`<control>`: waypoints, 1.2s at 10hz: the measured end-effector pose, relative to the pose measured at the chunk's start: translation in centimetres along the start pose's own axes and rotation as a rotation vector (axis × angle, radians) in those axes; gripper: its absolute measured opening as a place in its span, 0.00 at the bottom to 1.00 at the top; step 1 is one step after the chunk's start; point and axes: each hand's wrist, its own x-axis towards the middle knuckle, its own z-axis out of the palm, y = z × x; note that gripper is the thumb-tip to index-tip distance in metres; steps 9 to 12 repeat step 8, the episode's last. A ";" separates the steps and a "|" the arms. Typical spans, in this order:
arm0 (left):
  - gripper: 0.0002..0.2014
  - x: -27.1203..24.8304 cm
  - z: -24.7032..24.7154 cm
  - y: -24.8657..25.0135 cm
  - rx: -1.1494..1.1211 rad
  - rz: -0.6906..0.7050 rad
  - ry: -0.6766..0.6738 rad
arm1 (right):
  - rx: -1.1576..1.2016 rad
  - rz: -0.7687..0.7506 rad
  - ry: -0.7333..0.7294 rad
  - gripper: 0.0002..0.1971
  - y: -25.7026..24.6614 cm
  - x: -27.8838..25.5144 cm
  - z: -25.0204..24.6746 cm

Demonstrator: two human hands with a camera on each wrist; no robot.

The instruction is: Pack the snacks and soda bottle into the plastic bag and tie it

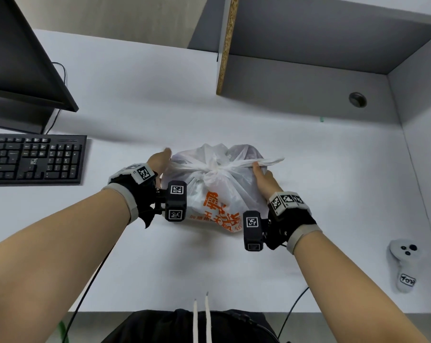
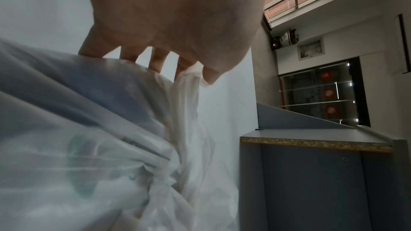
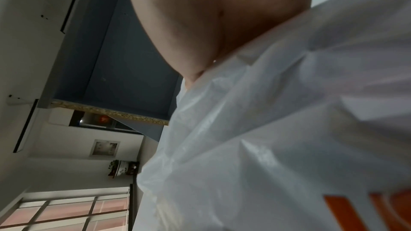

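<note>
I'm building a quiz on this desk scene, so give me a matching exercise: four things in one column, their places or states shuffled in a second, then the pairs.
Things:
1. white plastic bag with orange print
2. black computer keyboard
3. grey handheld controller
4. left hand

Places or states:
A. at the desk's right edge
B. pinches a bag handle
C. knotted on top, mid-desk
D. at the desk's left edge

Pairs: 1-C, 2-D, 3-A, 4-B

Bare forearms; black wrist straps (image 1: 135, 191) with grey cuffs, square-coded tags, black cameras, thin cables; perhaps dark trousers.
</note>
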 end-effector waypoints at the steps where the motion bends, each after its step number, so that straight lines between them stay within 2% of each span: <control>1: 0.27 -0.1 -0.3 0.3 -0.093 -0.009 -0.044 | -0.035 -0.006 0.000 0.38 -0.7 0.4 -0.2; 2: 0.19 0.1 -0.3 0.3 -0.102 -0.027 -0.079 | -0.045 0.012 0.028 0.37 -0.6 0.3 -0.2; 3: 0.20 0.3 -0.7 0.0 -0.063 -0.012 -0.070 | -0.040 0.032 0.063 0.38 0.2 0.0 0.0; 4: 0.28 0.3 -1.1 -0.6 -0.028 0.016 -0.077 | -0.037 0.057 0.073 0.39 0.7 -0.3 0.1; 5: 0.26 0.3 -1.5 -1.3 -0.020 0.066 -0.082 | -0.036 0.035 0.111 0.38 0.9 -0.4 0.0; 6: 0.14 0.0 -1.8 -1.6 -0.014 0.080 -0.077 | 0.003 0.014 0.166 0.35 0.6 -0.8 -0.2; 7: 0.11 -0.4 -2.4 -2.0 -0.039 0.097 -0.084 | 0.029 0.020 0.246 0.32 1.3 -0.7 -0.5; 8: 0.17 0.1 -3.0 -2.1 -0.007 0.182 0.044 | 0.083 -0.049 0.391 0.25 1.2 -1.0 -1.4; 12: 0.17 0.1 -3.0 -2.1 -0.007 0.182 0.044 | 0.083 -0.049 0.391 0.25 1.2 -1.0 -1.4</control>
